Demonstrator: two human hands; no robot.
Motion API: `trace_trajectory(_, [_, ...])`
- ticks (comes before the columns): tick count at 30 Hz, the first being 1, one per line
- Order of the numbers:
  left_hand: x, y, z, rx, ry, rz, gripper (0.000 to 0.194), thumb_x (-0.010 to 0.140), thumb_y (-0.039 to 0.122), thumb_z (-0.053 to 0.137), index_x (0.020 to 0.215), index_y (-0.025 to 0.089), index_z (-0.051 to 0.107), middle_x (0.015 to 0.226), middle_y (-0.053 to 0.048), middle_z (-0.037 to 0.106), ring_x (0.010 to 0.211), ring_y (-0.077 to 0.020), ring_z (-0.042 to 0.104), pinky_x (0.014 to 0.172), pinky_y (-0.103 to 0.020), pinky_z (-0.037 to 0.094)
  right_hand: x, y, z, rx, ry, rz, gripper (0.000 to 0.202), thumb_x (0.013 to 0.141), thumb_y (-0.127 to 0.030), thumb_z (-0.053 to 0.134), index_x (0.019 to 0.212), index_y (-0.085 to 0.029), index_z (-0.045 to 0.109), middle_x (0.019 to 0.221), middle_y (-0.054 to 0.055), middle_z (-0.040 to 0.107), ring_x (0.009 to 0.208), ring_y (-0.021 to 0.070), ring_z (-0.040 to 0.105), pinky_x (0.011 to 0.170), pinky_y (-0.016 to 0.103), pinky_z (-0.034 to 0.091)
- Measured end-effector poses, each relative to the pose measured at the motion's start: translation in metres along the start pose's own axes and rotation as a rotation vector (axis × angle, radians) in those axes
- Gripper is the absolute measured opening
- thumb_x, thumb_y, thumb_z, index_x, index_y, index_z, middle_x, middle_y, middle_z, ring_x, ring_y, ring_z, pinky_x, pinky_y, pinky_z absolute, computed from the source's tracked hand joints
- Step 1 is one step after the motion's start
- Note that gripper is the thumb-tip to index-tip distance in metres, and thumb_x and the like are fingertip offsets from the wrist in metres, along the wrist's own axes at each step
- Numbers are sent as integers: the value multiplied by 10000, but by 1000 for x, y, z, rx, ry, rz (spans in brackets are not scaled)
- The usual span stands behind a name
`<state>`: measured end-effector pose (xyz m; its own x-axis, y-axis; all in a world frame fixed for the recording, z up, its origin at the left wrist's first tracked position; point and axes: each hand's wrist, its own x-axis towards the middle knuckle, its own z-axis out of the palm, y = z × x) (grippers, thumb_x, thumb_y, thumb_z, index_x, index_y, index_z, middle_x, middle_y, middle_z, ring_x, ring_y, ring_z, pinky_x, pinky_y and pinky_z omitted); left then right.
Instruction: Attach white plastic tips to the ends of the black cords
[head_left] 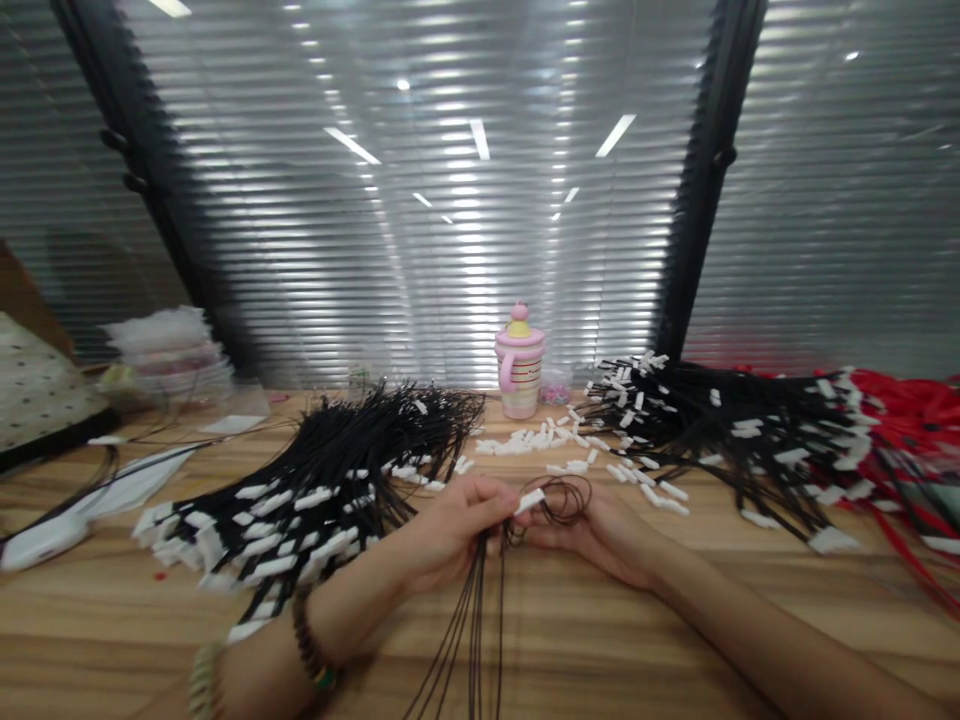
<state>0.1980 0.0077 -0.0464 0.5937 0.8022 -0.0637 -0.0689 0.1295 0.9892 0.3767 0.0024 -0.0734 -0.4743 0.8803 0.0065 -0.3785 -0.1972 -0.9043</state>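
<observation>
the table [637, 650] was tan with brown wood-grain streaks, and the near thin cords [474, 620] were dark with a white tag [531, 501]. the left bundle [345, 440] and right bundle [697, 405] were black with white tags. the far mug [520, 378] was pink and cream, striped, and the left bag [37, 385] was cream with dark dots.

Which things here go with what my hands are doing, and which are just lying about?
Likely in use:
- held cords
- held white tag
- loose white tags
- black bundles

Apparently just lying about:
- mug
- dotted bag
- plastic tubs

Red bundle: can't tell.
</observation>
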Motion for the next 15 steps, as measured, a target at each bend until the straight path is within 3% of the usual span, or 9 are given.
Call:
trace_trajectory(2, [3,-8,-3,124,-3,-8,285,701,406,618,663,123,629,552,25,508,441,-20,376,423,-154,232,5,1,-4,6,-13,-24,209,768,-267,460,879,-127,569,849,79,611,785,156,576,780,349,444])
trace_trajectory(5, [9,-19,-8,250,35,-3,309,699,428,613,677,121,643,549,19,523,440,-22,379,421,-157,221,12,-3,-15,-389,189,-107,247,773,-288,396,886,-133,551,797,86,586,710,175,549,681,347,449])
trace_trajectory(9, [12,-24,-10,276,112,-16,318,678,439,630,677,122,639,522,28,511,429,-24,362,420,-162,224,2,-16,-19,-968,592,-494,310,662,-112,443,958,-135,531,929,98,502,832,194,477,768,350,391])
trace_trajectory(10, [12,-24,-10,282,129,-22,326,672,447,632,678,121,639,494,34,491,423,-26,355,417,-164,218,-3,-17,-15,-1110,615,-615,318,660,-92,442,964,-131,528,906,92,488,823,191,464,758,340,387])
trace_trajectory(12, [12,-23,-8,276,142,-17,345,667,463,630,680,118,642,477,34,482,426,-31,357,420,-167,215,-15,-12,-2,-1350,466,-765,259,684,-74,438,917,-137,533,816,65,483,771,173,455,706,302,392])
trace_trajectory(15, [12,-23,-8,191,152,3,340,640,452,660,678,115,641,553,13,546,476,-36,394,460,-165,257,-30,10,23,-1634,17,-745,167,727,-95,457,857,-157,543,848,64,512,784,167,456,694,286,391])
